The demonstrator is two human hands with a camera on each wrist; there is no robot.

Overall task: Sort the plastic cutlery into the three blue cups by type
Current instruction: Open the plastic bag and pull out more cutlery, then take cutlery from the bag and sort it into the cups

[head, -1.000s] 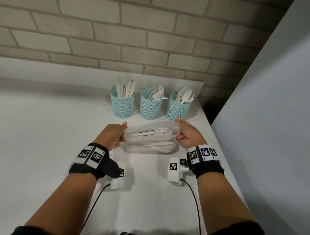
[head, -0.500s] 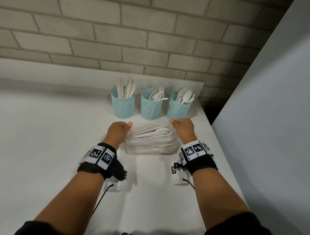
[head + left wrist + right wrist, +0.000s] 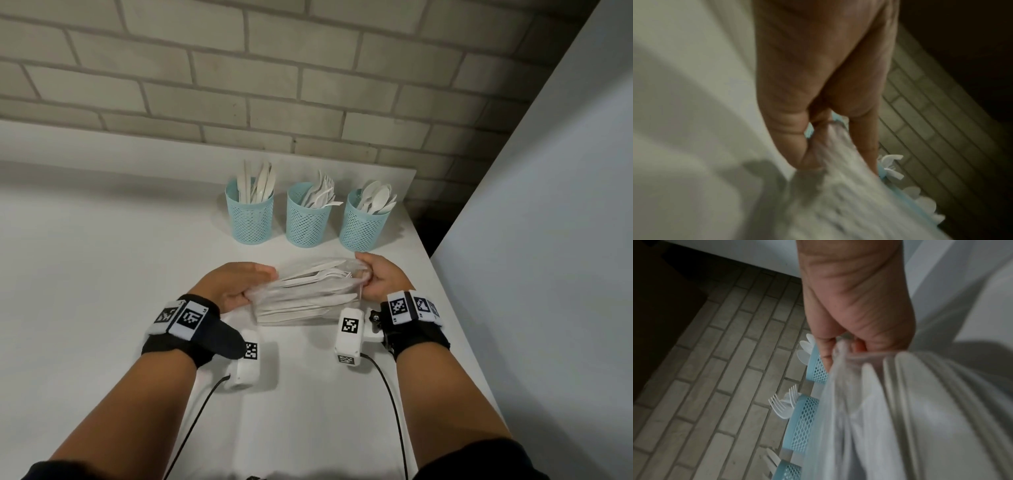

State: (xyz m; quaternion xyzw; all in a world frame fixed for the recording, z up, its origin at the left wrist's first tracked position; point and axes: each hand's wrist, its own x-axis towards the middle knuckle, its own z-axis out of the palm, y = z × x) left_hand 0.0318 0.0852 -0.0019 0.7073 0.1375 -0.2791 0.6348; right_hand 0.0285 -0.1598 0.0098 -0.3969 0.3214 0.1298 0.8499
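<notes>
A clear bag of white plastic cutlery [image 3: 308,294] stretches between the 2 hands, just above the white desk [image 3: 102,274]. The left hand [image 3: 233,284] curls its fingers round the bag's left end; the right hand [image 3: 380,279] pinches the bunched right end. Just beyond the hands stand 3 blue cups: the knife cup [image 3: 249,216] past the left hand, the fork cup [image 3: 307,219] between, the spoon cup [image 3: 363,222] past the right hand.

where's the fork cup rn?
Head view: the fork cup stands in the middle of the row of three blue cups, between the knife cup and the spoon cup, beyond the clear cutlery bag.
</notes>
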